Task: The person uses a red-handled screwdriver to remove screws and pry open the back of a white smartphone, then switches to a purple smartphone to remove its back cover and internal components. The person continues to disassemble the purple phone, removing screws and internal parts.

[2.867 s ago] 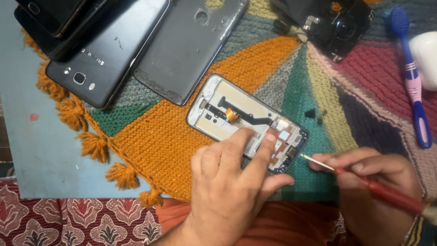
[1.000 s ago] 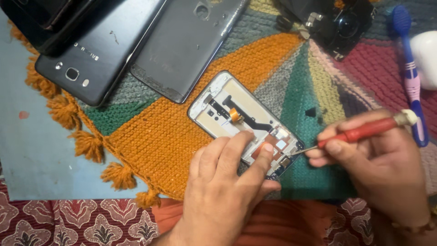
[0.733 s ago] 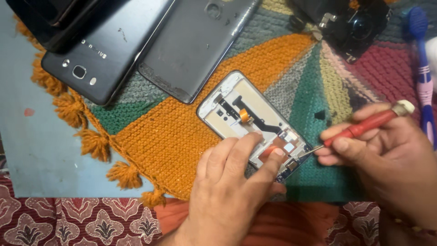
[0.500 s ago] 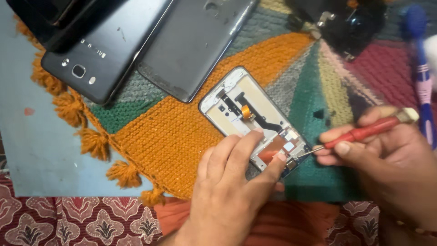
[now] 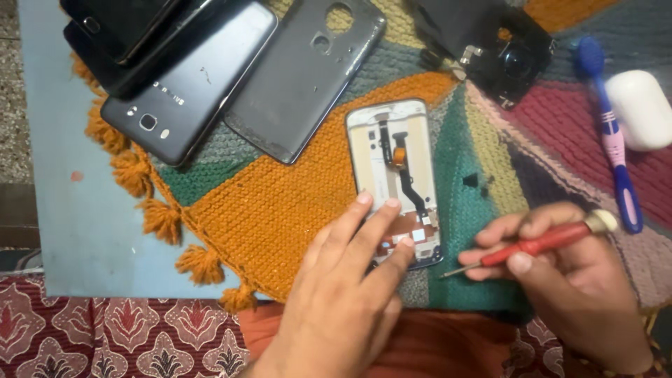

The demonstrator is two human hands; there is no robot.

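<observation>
Our right hand (image 5: 560,280) pinches a red-handled screwdriver (image 5: 539,243) between thumb and fingers, closed firmly around the handle, with the thin metal tip hanging just right of the opened phone (image 5: 395,178) and not touching it. Our left hand (image 5: 343,280) holds nothing; its fingers (image 5: 378,224) lie spread and flat on the near end of the phone, pressing it down onto the knitted mat (image 5: 280,210).

The phone lies in the middle of the mat, back removed, a black ribbon cable and small boards exposed. We judge it light and stiff in its frame, but fragile inside: the cable and connectors would tear or bend easily. It is best held by the frame's edges or pinned flat, as now, fingertips off the cable. The wool mat should keep it from sliding.

Farther left lie a grey back cover (image 5: 304,77) and a dark phone (image 5: 185,84); far right, a blue and pink toothbrush (image 5: 614,140) and a white case (image 5: 640,108).
</observation>
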